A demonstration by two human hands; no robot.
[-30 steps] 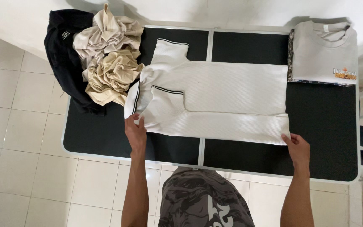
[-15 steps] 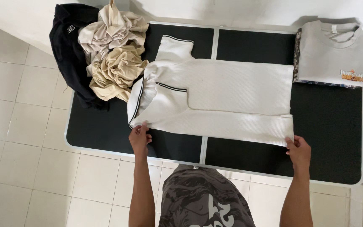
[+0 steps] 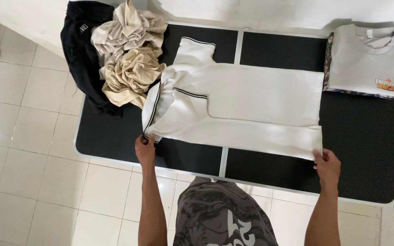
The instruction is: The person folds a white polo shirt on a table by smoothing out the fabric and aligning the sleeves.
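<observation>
While the white ribbed knit shirt with black trim (image 3: 238, 109) lies flat mid-frame on the black folding table (image 3: 356, 136), the left hand (image 3: 145, 149) pinches its lower-left corner and the right hand (image 3: 328, 165) its lower-right hem, both closed on cloth; an even, taut lift should keep the fold straight.

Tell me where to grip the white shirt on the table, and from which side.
Grip the white shirt at its two near corners, from the table's near edge. It lies flat, folded lengthwise; left hand and right hand are already there.
</observation>
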